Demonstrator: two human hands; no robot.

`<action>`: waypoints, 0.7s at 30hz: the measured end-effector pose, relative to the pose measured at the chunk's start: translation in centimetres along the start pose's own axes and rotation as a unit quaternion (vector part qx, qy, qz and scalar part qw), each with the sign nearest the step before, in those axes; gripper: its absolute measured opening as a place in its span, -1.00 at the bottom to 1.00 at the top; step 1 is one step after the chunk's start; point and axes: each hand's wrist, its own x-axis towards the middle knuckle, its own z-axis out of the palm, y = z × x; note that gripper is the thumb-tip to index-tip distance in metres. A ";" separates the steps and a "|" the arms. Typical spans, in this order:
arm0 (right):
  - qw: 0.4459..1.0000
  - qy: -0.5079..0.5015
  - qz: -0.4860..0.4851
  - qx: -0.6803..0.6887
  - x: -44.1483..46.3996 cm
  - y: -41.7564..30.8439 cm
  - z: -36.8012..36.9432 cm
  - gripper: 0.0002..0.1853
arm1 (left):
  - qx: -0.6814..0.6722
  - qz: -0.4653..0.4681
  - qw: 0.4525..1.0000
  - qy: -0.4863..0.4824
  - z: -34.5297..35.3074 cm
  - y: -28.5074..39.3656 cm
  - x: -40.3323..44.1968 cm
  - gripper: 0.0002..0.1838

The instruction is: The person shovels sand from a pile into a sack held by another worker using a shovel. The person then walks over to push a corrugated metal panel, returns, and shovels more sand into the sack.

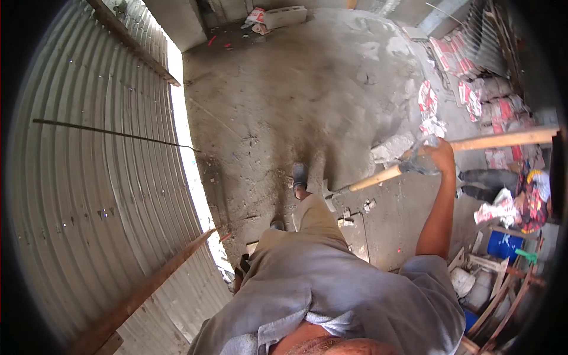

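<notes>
Out to the right, my right hand (439,155) is closed around a long wooden-handled tool (376,178). A crumpled grey covering (421,161) lies around the handle by my fingers; I cannot tell what it is. The handle slants down toward my feet and ends in a thin metal head (329,196), seen nearly edge-on close to my shoe (300,174). Whether it is a hoe or a shovel does not show clearly. At my left hip, a dark shape that seems to be my left hand (239,279) is mostly hidden by my shirt, fingers unseen.
A corrugated metal wall (89,177) with wooden beams rises on the left. Wet grey cement (307,77) spreads over the floor ahead. Red-and-white bags (503,112), a broken concrete lump (393,148), a blue container (504,244) and wooden frames (500,290) stand right. A concrete block (286,17) lies at the back.
</notes>
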 end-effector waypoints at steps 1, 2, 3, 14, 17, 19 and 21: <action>1.000 -0.003 -0.007 0.004 1.8 0.3 0.0 -0.43 | 0.008 -0.011 1.000 0.005 0.5 -0.1 0.4 -0.33; 1.000 0.004 -0.001 -0.002 3.3 0.3 -0.2 -0.43 | 0.016 -0.022 1.000 0.009 1.0 -0.5 0.7 -0.33; 1.000 0.017 0.006 -0.006 5.7 0.2 -0.2 -0.42 | 0.029 -0.029 0.999 0.011 1.4 -0.9 1.1 -0.33; 0.997 -0.012 -0.062 0.050 21.3 -9.8 -4.5 -0.54 | 0.203 0.054 0.976 -0.059 5.5 6.7 9.5 -0.34; 0.999 -0.041 0.006 0.008 23.5 -13.7 -8.8 -0.52 | 0.138 0.062 0.985 -0.084 7.4 13.4 15.1 -0.34; 1.000 0.014 -0.018 0.002 25.6 -12.5 -8.2 -0.54 | 0.073 0.054 0.990 -0.109 8.8 18.2 19.6 -0.34; 0.996 0.019 0.034 0.080 27.4 -12.9 -7.7 -0.55 | 0.025 0.043 0.990 -0.132 10.2 23.1 24.0 -0.35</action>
